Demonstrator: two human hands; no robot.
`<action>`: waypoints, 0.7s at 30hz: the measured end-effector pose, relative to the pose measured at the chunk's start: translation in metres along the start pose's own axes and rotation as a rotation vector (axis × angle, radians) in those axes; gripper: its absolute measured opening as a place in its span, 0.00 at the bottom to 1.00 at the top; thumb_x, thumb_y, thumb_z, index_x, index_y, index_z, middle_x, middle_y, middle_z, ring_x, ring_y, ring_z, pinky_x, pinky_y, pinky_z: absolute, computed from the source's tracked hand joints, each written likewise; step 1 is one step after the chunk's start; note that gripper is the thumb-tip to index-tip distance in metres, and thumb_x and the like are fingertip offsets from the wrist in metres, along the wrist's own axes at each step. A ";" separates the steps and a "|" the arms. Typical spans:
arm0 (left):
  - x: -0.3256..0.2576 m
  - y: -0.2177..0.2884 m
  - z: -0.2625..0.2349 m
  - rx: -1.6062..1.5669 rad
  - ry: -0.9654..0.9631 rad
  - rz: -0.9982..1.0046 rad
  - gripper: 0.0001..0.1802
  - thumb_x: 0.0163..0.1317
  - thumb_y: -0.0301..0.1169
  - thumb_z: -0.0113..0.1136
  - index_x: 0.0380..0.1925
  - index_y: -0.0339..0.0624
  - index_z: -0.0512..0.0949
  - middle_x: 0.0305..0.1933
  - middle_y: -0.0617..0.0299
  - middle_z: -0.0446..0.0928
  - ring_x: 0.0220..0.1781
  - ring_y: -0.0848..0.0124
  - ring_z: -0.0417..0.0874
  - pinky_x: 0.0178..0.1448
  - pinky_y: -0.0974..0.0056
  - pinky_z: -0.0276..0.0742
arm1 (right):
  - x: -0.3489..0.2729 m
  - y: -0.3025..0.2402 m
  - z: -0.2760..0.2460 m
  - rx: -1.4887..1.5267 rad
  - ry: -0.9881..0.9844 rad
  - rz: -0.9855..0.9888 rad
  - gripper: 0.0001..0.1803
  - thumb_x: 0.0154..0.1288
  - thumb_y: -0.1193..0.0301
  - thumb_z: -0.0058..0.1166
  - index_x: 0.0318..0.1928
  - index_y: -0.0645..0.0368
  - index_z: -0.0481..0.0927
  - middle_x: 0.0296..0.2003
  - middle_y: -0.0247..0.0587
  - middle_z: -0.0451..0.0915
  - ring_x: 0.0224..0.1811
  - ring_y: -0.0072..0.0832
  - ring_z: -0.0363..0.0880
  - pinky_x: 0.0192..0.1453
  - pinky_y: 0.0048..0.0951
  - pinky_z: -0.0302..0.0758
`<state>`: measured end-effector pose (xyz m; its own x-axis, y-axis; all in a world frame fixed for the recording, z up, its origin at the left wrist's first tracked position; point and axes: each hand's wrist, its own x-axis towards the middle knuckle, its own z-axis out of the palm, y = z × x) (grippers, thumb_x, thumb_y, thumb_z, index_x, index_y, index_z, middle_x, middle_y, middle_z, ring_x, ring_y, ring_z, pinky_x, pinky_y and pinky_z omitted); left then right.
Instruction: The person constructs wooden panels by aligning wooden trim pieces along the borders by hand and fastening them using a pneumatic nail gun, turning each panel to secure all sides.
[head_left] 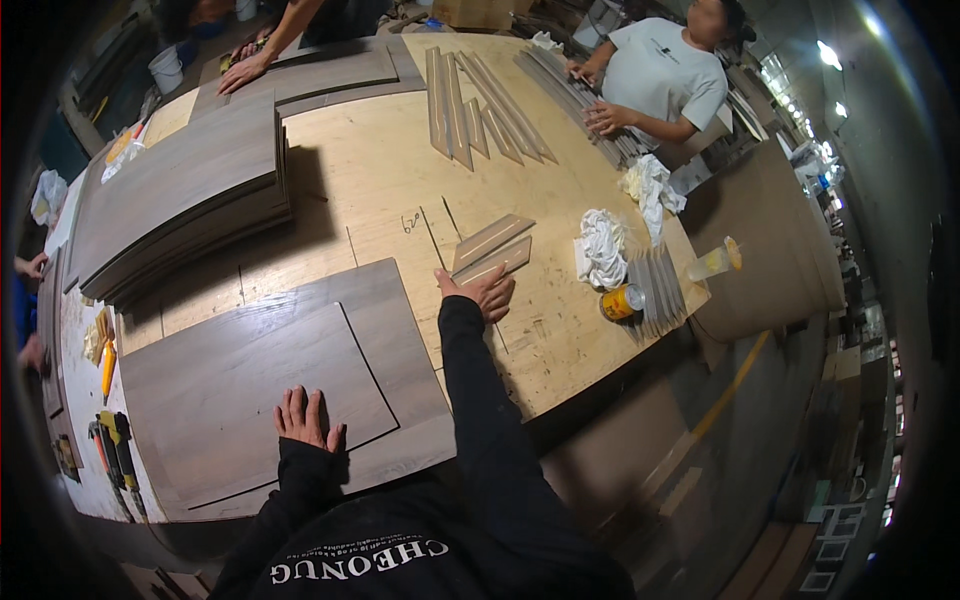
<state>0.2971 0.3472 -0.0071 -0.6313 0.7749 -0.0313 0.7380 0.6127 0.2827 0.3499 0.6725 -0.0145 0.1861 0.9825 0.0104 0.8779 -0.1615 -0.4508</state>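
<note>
My left hand [305, 418] lies flat, fingers spread, on a large grey-brown wood panel [255, 350]. A smaller rectangular panel with dark edge lines seems to rest on top of it, under that hand. My right arm reaches across the bare tabletop. My right hand [482, 292] has its fingers apart over the near edge of a short wooden strip [512, 256], touching it or just above. Beside that strip lies a second one [495, 238], also with a pale line along it. Whether my right fingertips grip the strip is hidden.
A tall stack of panels [190, 195] stands at left. Angled strips [480, 115] lie at the back. White rags [600, 250], a yellow can [622, 301] and thin strips [657, 290] sit at right. Nail guns [118, 450] lie at left. Co-workers stand around the table.
</note>
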 end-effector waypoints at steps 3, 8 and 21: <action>0.001 -0.006 0.003 -0.032 0.018 0.014 0.35 0.46 0.42 0.57 0.56 0.45 0.60 0.62 0.49 0.53 0.66 0.54 0.47 0.66 0.48 0.37 | 0.004 0.004 0.018 -0.038 0.095 -0.022 0.56 0.34 0.50 0.65 0.62 0.55 0.47 0.62 0.49 0.50 0.65 0.39 0.45 0.65 0.43 0.42; 0.004 -0.004 0.001 0.002 -0.032 0.059 0.39 0.43 0.48 0.56 0.56 0.44 0.60 0.64 0.47 0.49 0.67 0.50 0.44 0.65 0.45 0.35 | 0.013 0.047 0.006 -0.033 0.059 -0.084 0.47 0.40 0.60 0.62 0.61 0.52 0.51 0.57 0.47 0.60 0.60 0.40 0.57 0.61 0.44 0.54; 0.005 0.014 0.003 -0.061 -0.138 0.163 0.37 0.48 0.53 0.53 0.57 0.50 0.61 0.65 0.50 0.48 0.68 0.51 0.41 0.65 0.43 0.31 | -0.021 0.180 -0.033 0.861 -0.414 0.065 0.34 0.47 0.81 0.51 0.58 0.68 0.56 0.48 0.49 0.69 0.44 0.34 0.71 0.47 0.29 0.70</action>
<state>0.3055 0.3600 -0.0056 -0.4630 0.8795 -0.1096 0.8092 0.4700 0.3525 0.5186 0.6201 -0.0663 -0.0929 0.9555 -0.2799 0.2154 -0.2552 -0.9426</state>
